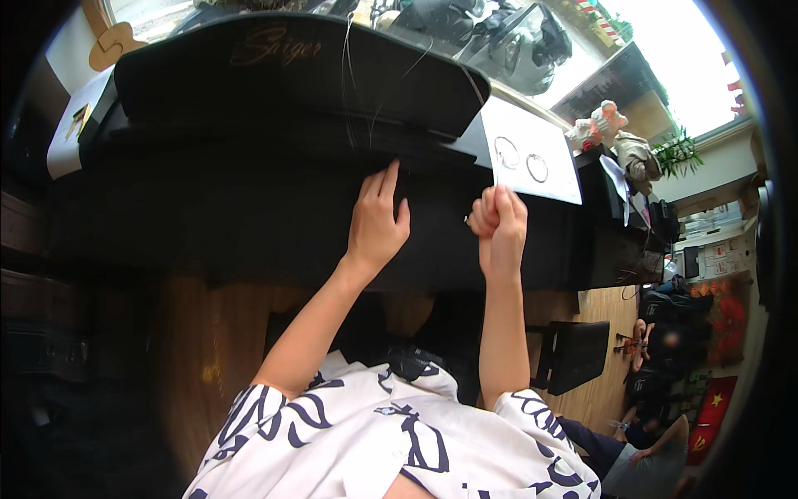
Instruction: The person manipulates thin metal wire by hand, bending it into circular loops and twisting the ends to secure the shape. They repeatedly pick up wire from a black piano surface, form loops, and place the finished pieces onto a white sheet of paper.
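A black piano point(233, 208) stretches across in front of me, its raised black panel point(191, 96) at the back. Over its dark surface, near the panel's lower edge, my left hand point(378, 218) lies with fingers stretched out and thumb apart, holding nothing visible. Thin pale strings point(346, 91) hang across the panel above it. My right hand point(500, 224) is closed in a pinch at the lower left corner of a white sheet point(528, 129); whatever is between the fingers is too small to tell. Two thin coiled loops, one a dark ring point(527, 166), rest on that sheet.
Another white sheet point(65, 150) with a small brownish item lies at the far left, below a wooden cutout point(114, 46). Pale figurines point(609, 116) and a plant point(682, 154) stand at the right. A black seat point(579, 356) is behind my right arm; people sit farther right.
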`<action>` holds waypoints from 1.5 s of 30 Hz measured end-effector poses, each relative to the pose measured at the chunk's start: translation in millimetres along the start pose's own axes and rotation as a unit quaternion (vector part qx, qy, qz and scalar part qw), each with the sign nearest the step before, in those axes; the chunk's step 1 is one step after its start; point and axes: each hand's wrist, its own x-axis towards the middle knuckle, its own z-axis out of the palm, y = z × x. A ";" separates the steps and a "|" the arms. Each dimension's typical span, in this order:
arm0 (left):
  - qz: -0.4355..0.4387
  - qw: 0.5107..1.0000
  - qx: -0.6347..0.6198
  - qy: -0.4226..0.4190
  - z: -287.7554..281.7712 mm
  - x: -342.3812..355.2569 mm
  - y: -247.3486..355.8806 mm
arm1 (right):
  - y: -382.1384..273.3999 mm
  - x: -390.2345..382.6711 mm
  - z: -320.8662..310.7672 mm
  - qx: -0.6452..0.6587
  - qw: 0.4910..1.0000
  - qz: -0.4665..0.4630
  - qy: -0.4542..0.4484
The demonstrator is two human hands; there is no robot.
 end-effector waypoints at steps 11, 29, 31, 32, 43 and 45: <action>0.002 0.999 0.034 -0.004 0.3 -0.9 5.7 | 31.1 -88.6 -55.3 0.079 0.995 0.006 -0.055; 0.018 0.999 0.037 0.034 8.3 -3.1 12.6 | 26.0 -184.6 -127.0 0.184 0.980 -0.031 -0.062; 0.009 0.998 0.024 0.055 11.2 -7.2 24.2 | 27.1 -186.4 -131.2 0.176 0.980 -0.046 -0.079; -0.013 0.999 0.007 0.050 12.4 -10.0 39.7 | 26.8 -187.1 -135.4 0.168 0.980 -0.052 -0.093; -0.368 0.783 -0.393 -0.312 69.2 9.0 106.9 | 19.5 -185.4 -139.0 -0.009 0.951 -0.044 -0.307; -0.334 0.773 -0.441 -0.311 68.3 34.9 107.9 | 21.4 -191.0 -137.7 -0.044 0.934 -0.010 -0.356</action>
